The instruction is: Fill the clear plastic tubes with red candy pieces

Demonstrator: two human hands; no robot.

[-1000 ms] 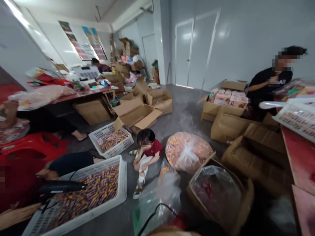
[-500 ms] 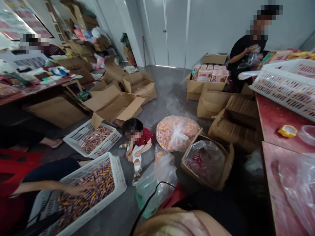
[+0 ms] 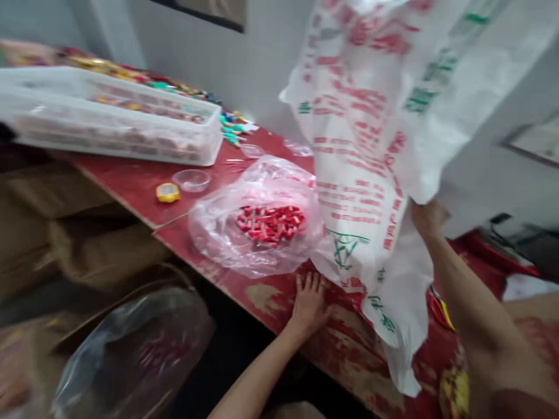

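My left hand [image 3: 311,302] lies flat on the worn red table, fingers spread, holding nothing. Just beyond it sits a clear plastic bag [image 3: 213,230], open at the top, with small red and white pieces [image 3: 273,224] inside. A large white sack [image 3: 362,174] printed in red and green rises over the table, right of that bag. At the sack's right edge my right hand [image 3: 430,218] grips it, with the fingers partly hidden behind the material and blurred.
A white plastic basket [image 3: 131,137] of packed items stands on the table's far left. Nearer are a yellow tape roll [image 3: 167,192] and a clear round tub [image 3: 191,181]. Below the table edge, a box lined with a clear bag [image 3: 100,343] stands beside other cartons [image 3: 96,238].
My view has swung right from the floor, baskets and seated people to the red table. Both my hands and the white sack have come into view.
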